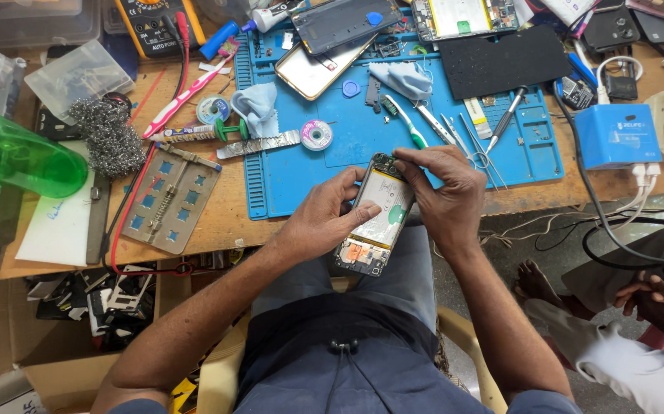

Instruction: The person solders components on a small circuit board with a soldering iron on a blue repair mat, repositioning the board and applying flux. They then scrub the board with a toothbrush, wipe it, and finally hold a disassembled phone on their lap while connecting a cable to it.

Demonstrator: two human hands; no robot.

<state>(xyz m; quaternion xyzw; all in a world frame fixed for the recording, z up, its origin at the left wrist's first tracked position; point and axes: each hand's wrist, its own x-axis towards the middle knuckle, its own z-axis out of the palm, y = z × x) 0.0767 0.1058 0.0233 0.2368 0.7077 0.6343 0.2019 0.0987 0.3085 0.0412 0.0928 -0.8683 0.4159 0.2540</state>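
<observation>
An opened phone (pixel 378 216), its back cover off and battery exposed, is held above the lap at the near edge of the table (pixel 217 215). It is gripped along its left side by the left hand (pixel 324 218), thumb across the battery. Its top end is pinched by the right hand (pixel 443 192). A blue work mat (pixel 362 146) lies just behind.

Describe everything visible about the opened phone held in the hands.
The opened phone has its back cover off, showing a pale battery with a green patch, a dark circuit board at the top and orange parts near the bottom. It lies tilted over the person's lap at the bench edge. The left hand cradles its side; the right hand pinches its top end.
</observation>
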